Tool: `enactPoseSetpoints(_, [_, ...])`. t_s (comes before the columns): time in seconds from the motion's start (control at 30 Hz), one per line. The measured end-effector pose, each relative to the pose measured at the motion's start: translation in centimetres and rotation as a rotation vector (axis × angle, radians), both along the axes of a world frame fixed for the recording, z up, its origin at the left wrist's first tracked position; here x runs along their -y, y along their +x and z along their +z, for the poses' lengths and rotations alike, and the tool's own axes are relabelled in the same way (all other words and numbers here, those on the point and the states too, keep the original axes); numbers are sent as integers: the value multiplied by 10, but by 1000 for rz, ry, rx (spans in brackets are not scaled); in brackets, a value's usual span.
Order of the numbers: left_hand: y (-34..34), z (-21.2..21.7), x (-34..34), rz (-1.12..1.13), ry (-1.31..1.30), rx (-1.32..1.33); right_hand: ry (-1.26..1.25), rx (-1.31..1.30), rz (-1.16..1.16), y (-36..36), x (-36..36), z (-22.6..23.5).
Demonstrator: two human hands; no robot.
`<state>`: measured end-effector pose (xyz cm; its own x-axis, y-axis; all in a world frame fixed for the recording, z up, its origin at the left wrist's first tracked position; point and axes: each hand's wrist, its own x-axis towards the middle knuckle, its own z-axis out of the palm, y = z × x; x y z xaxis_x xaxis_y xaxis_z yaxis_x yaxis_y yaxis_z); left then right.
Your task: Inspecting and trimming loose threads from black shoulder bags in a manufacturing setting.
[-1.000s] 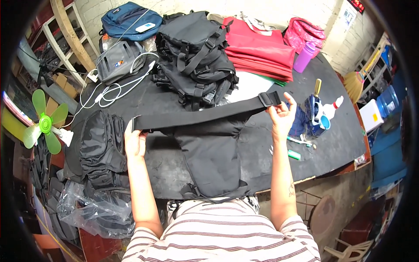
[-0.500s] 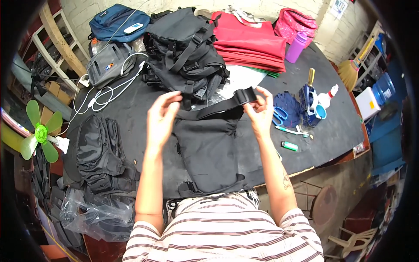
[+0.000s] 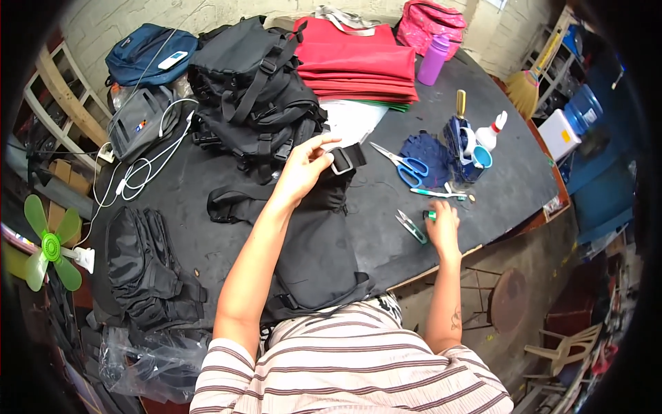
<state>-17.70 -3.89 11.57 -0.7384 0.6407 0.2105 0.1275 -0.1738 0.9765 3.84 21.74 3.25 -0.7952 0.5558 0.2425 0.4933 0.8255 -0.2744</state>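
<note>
My left hand point(image 3: 305, 168) is closed in a pinch on a black webbing strap with a buckle point(image 3: 341, 161), raised over the top of a black bag point(image 3: 316, 248). That bag lies on the dark table against my body, and a loose strap loop point(image 3: 224, 205) rests to its left. At the right, my right hand point(image 3: 445, 226) has its fingers curled around a small green lighter point(image 3: 431, 215), partly hidden by them. Close to its left lie thread snips point(image 3: 412, 228). Beyond are a toothbrush point(image 3: 434, 193) and blue-handled scissors point(image 3: 408, 168).
Stacked black backpacks point(image 3: 258, 96) and folded red fabric bags point(image 3: 355, 65) fill the back. A purple bottle point(image 3: 433, 61) and a dark blue holder point(image 3: 465, 152) with a white bottle point(image 3: 488, 134) stand right. Another black bag point(image 3: 148, 265) and a green fan point(image 3: 52, 245) are left.
My right hand has let go of the strap and moved down right to the lighter. My left hand has moved right, now holding the buckle end. The view has shifted right.
</note>
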Motion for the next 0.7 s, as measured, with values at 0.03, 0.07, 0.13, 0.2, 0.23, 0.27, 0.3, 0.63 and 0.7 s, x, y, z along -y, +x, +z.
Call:
enactPoseSetpoints(0.03, [-2, 2, -3, 2, -40, 21, -11, 67, -47, 11, -3, -6])
enactPoseSetpoints(0.07, [-4, 5, -7, -31, -32, 99, -21, 21, -42, 17, -6, -8])
enactPoseSetpoints(0.13, [-10, 8, -11, -109, -34, 201, -19, 28, -101, 21, -9, -12])
enactPoseSetpoints(0.2, [-14, 7, -16, -87, -68, 181, -94, -96, -94, 17, -9, -15])
enactPoseSetpoints(0.23, [-17, 6, -18, -69, -103, 163, -168, -217, -90, 14, -10, -17])
enactPoseSetpoints(0.27, [-22, 2, -22, -82, -139, 55, -204, -407, -35, 8, -6, -21])
enactPoseSetpoints(0.3, [-23, 4, -24, -55, -160, -23, -368, -470, -26, 2, 3, -18])
enactPoseSetpoints(0.63, [-45, -8, -48, 80, -132, -159, -810, -12, 249, -67, 132, 5])
enactPoseSetpoints(0.7, [-42, -5, -43, 87, -111, -132, -830, -85, 314, -65, 124, -18])
